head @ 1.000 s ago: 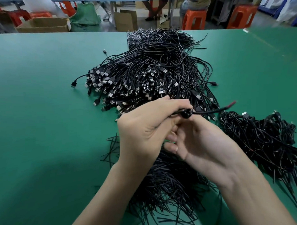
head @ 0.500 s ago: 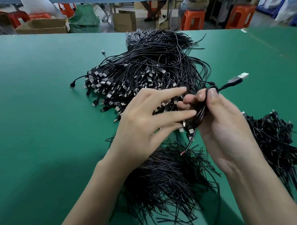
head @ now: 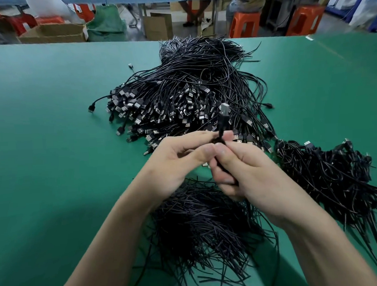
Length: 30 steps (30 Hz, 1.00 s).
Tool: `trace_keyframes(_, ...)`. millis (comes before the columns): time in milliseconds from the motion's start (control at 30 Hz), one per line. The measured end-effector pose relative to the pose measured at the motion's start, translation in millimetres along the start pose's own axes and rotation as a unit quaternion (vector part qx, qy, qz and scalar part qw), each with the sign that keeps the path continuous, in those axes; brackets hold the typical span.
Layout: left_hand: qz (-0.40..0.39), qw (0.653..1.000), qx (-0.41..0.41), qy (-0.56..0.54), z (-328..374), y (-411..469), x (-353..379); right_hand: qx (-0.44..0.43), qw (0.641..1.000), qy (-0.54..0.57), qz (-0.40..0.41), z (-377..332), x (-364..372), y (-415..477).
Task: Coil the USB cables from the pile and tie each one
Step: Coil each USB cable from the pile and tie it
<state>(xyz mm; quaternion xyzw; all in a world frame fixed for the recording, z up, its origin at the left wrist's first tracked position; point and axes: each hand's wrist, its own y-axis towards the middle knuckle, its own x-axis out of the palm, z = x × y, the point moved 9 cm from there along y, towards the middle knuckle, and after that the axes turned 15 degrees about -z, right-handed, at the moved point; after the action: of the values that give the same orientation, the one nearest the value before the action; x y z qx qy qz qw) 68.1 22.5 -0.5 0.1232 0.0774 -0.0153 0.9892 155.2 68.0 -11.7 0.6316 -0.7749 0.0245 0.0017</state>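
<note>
One camera only, worn on the person's head, looks forward and down on the green surface (head: 47,152). It is near to the left hand (head: 175,162) and the right hand (head: 256,177), which fill the lower middle. Its wide angle also reaches the far edge and the orange stools (head: 244,23) behind.

- A factory workshop — bulk bench work.
- Hundreds of identical USB cables (head: 192,89) heaped on a wide green table (head: 55,147).
- Beyond the table's far edge — cardboard boxes (head: 51,33), orange plastic stools (head: 245,23), a green sack (head: 106,26).

no legible text, no labels, no brands, no numbers
</note>
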Motion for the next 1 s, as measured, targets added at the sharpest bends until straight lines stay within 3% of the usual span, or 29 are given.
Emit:
trace_keyframes(267,0.042,0.994,0.023,-0.101,-14,-5,-9,0.053,0.996,0.034,-0.070,14,8,-1)
trace_keyframes(500,0.098,0.988,0.018,-0.118,-13,-6,-16,0.028,0.988,0.104,-0.109,16,16,-1)
trace_keyframes(700,0.129,0.986,0.018,-0.103,-6,-5,-15,-0.008,0.999,0.020,-0.049,4,8,1)
trace_keyframes(833,0.060,0.996,-0.012,-0.067,-6,2,0,-0.023,1.000,-0.006,-0.002,0,1,1)
trace_keyframes(1000,0.016,0.995,0.032,-0.092,2,0,5,0.008,0.990,0.113,-0.088,7,12,-2)
